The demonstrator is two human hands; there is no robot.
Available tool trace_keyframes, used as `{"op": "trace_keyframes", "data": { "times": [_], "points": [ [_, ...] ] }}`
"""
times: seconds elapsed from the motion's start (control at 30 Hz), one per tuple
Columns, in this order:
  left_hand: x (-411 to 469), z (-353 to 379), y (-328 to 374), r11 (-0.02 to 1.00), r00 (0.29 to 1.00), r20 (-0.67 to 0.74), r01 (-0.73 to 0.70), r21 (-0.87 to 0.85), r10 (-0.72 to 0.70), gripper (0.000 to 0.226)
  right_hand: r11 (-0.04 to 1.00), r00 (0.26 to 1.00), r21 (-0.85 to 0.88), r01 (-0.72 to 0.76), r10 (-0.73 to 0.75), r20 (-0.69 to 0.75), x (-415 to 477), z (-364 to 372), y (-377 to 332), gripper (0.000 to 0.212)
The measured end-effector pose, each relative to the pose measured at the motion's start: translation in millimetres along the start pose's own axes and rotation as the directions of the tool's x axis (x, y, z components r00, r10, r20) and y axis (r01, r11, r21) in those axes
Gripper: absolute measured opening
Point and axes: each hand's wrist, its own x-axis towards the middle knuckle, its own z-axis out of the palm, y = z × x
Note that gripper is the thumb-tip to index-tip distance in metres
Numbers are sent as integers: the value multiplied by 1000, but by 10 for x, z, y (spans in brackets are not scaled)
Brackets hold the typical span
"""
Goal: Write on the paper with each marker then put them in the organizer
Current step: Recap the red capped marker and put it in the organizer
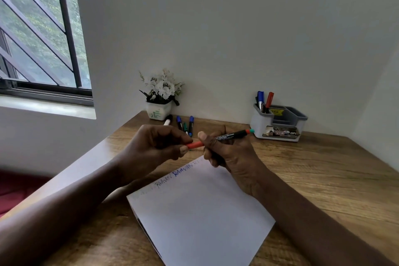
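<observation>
Both hands hold one marker above the top edge of the white paper. The marker has a black barrel, an orange-red cap and a teal end. My left hand pinches the orange-red cap. Around the black barrel my right hand is closed. Handwriting in blue and faint ink runs along the paper's top edge. The grey organizer stands at the back right of the desk, with a blue and a red marker upright in its left compartment. Several loose markers lie behind my hands.
A white pot of white flowers stands against the wall at the back left of the wooden desk. A barred window is on the left. A red surface shows below the desk's left edge.
</observation>
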Motion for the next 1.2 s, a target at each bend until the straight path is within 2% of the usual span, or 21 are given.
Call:
{"op": "trace_keyframes", "data": {
  "times": [0.2, 0.4, 0.47, 0.53, 0.6, 0.67, 0.77, 0.87, 0.93, 1.03, 1.1, 1.2],
  "points": [
    [-16, 24, 63, 971, 992, -7, 118, -208, -122, 17, 999, 1000, 53, 12, -12, 4, -19, -2, -3, 20],
    [12, 48, 79, 965, 992, -6, 121, -231, -125, 12, 996, 1000, 90, 4, -7, 29, 2, 15, 11, 19],
    [54, 38, 55, 985, 996, -16, 89, -151, -92, 11, 997, 999, 75, 21, -25, 45, 3, 27, -5, 19],
    [100, 33, 4, 994, 999, -34, 11, 111, -7, 19, 995, 995, -12, 97, -97, 33, 18, 23, -19, 20],
    [99, 21, -56, 881, 997, -44, -31, 472, 59, 36, 985, 987, -85, 149, -153, -41, 37, -25, -39, 18],
    [67, -40, -90, 751, 997, -27, -38, 660, 75, 55, 981, 975, -115, 158, -173, -137, 59, -131, -56, 17],
    [51, -166, -156, 672, 997, 54, 0, 740, -60, 77, 980, 964, -133, 148, -173, -202, 91, -306, -57, 28],
    [64, -222, -208, 630, 974, 90, 63, 774, -208, 97, 983, 963, -165, 75, -114, -244, 127, -431, -43, 51],
    [56, -209, -189, 619, 959, 107, 83, 781, -264, 112, 989, 946, -146, 24, -69, -315, 148, -498, -14, 46],
    [32, -155, -138, 554, 904, 161, 95, 827, -396, 131, 978, 879, -203, -38, -64, -472, 168, -591, 54, 20],
    [44, -139, -142, 518, 877, 182, 87, 851, -446, 135, 966, 821, -258, -34, -120, -558, 187, -683, 94, 21],
    [72, -149, -181, 492, 872, 205, 47, 869, -445, 132, 953, 731, -303, 23, -223, -645, 258, -856, 67, 30]
  ]
}}
